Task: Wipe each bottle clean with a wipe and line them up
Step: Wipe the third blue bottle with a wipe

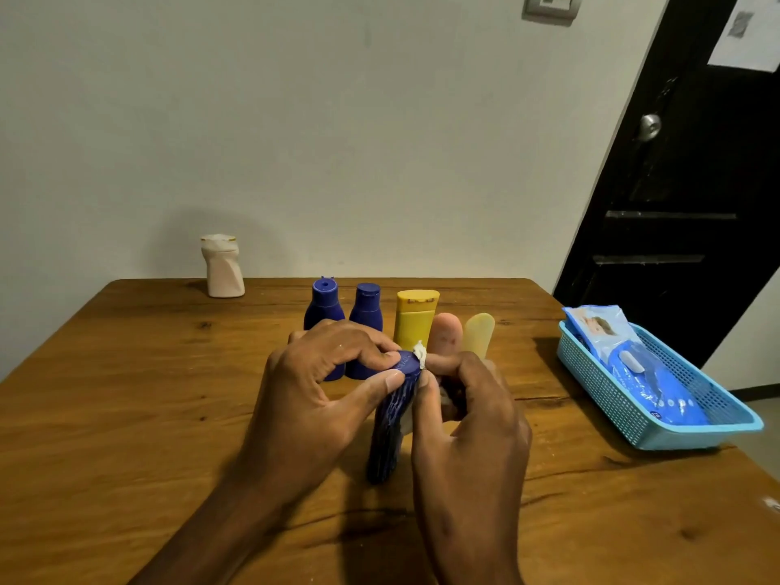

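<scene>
My left hand [320, 390] pinches the cap end of a dark blue tube [390, 424] that stands tilted on the wooden table [126, 394]. My right hand [468, 420] holds a white wipe [420, 351] against the tube's right side; most of the wipe is hidden under the fingers. Behind my hands stands a row: two small dark blue bottles [325, 304] [366, 308], a yellow bottle [415, 316], a peach tube [445, 331] and a pale yellow tube [479, 331].
A white squat bottle [223, 266] stands apart at the table's far left edge near the wall. A light blue plastic basket [658, 420] at the right holds blue wipe packs [645, 382]. A black door [675, 183] is beyond the table's right corner.
</scene>
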